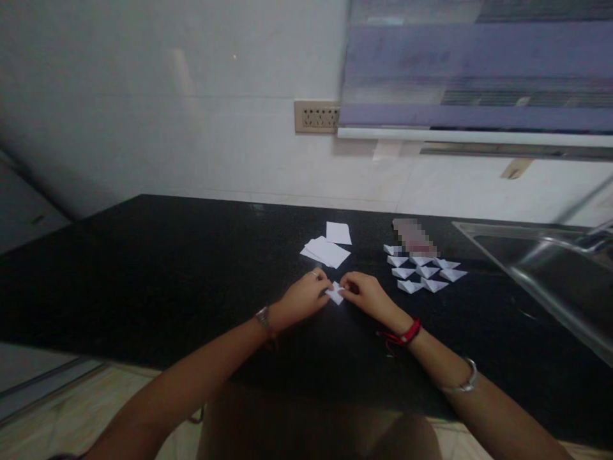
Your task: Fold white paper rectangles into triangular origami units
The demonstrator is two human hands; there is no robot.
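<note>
A small folded piece of white paper (336, 294) is held between both hands just above the dark countertop. My left hand (306, 292) pinches its left side with thumb and fingers. On the opposite side, my right hand (366, 294) grips the paper's right edge. Right behind the hands lies a loose stack of white paper sheets (330, 253), with a single sheet (338, 233) at its back. Several folded white paper boats (426, 271) stand in rows to the right of my right hand.
A pixelated flat object (414, 237), perhaps a phone, lies behind the paper boats. At the right a metal sink (565, 268) is set into the black countertop (167, 275). A tiled wall with a socket strip (317, 117) and a purple blind (479, 70) rises behind.
</note>
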